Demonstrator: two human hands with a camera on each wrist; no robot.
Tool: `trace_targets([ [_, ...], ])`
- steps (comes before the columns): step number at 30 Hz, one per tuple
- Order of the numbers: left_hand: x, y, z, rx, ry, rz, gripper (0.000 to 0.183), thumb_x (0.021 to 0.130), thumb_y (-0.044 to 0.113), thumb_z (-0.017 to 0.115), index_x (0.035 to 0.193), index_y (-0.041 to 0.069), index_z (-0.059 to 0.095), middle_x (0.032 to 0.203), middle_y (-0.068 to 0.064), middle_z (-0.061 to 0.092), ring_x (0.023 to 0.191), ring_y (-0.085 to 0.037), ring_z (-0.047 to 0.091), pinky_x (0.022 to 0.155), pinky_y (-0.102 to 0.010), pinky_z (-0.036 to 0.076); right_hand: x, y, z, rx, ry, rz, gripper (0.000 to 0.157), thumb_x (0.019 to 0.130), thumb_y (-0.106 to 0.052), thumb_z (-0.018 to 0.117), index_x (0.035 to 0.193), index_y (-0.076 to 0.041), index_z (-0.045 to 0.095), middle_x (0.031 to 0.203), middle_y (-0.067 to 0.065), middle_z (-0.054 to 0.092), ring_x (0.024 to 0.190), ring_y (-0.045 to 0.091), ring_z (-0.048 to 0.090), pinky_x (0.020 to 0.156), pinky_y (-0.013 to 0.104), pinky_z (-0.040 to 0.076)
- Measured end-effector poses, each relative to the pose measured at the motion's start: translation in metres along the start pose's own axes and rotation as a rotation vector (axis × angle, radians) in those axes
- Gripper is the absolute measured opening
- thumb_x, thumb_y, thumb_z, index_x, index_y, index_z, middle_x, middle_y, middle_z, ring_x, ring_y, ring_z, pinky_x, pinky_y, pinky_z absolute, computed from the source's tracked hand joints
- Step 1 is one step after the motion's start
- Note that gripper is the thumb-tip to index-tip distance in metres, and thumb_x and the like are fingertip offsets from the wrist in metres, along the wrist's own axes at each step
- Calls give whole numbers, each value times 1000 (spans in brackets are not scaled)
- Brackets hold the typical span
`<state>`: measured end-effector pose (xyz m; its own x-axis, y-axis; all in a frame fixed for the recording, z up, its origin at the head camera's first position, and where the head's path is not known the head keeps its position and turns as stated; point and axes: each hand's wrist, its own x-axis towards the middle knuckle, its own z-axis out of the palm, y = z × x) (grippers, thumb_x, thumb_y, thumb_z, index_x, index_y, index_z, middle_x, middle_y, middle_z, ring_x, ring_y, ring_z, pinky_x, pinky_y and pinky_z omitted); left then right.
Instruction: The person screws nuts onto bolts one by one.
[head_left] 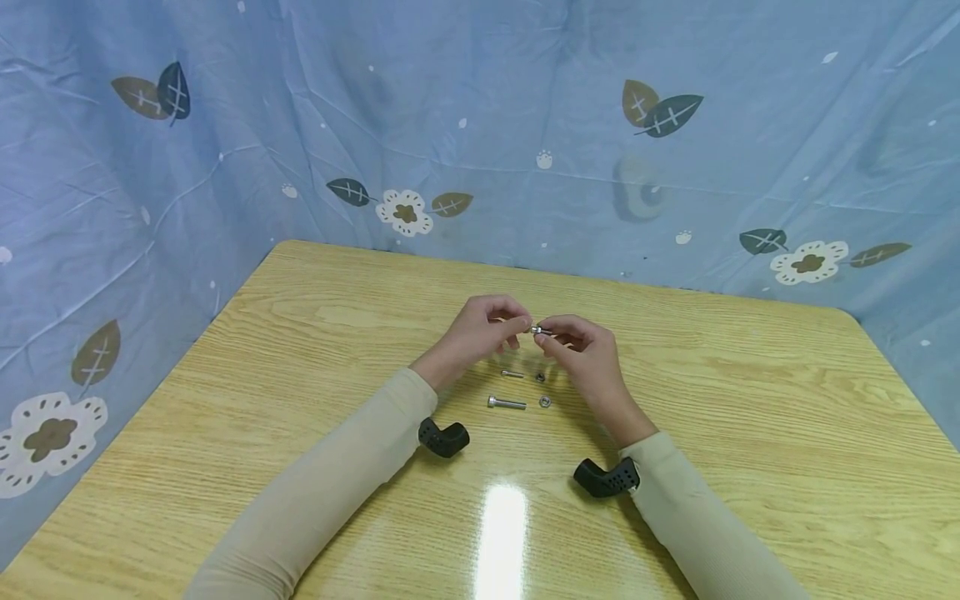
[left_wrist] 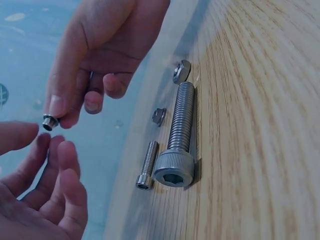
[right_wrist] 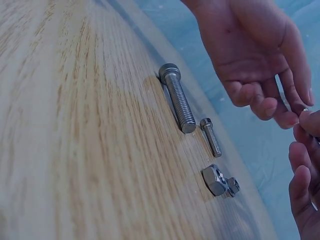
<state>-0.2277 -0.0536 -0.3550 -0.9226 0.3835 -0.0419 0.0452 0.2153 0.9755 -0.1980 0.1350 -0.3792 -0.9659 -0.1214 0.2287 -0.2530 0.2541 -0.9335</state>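
Beyond the large silver metal socket-head bolt (left_wrist: 181,120), I see the left hand (head_left: 480,325) with fingers parted beside a small silver metal fastener (left_wrist: 49,122). Dropping that could scatter the hexagonal silver metal nuts (right_wrist: 215,181) right of the bolt. Rightmost, the right hand (head_left: 588,350) alone pinches the fastener; a clumsy left nudge could dislodge it.

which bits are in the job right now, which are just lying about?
In the job, by the look of it:
metal fastener, pinched by the right hand
left hand, close beside it; contact unclear

Lying on the table, untouched, possibly the same set:
large bolt
small bolt
large nut
small nut
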Motion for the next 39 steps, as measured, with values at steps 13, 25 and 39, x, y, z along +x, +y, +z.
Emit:
trace_targets([
  [13,0,1,0,7,-19,-7,9,93,18,66,101,14,68,103,-4,66,95,-38,64,73,-43,52,1,2,0,3,1,-8,25,90,-23,71,109,-8,70,97,-6,67,78,11,65,69,34,55],
  [25,-1,2,-1,-19,-15,1,11,94,18,64,104,15,67,108,-9,64,95,-38,63,75,-43,52,1,3,1,12,5,-25,24,89,-22,71,108,-7,70,97,-9,68,77,11,65,69,32,55],
  [39,1,0,-1,6,-23,-10,12,96,22,62,102,14,68,107,-21,67,86,-35,64,65,-38,51,1,2,1,-7,4,-27,25,89,-22,71,110,-8,70,99,-8,67,82,9,65,71,25,53],
])
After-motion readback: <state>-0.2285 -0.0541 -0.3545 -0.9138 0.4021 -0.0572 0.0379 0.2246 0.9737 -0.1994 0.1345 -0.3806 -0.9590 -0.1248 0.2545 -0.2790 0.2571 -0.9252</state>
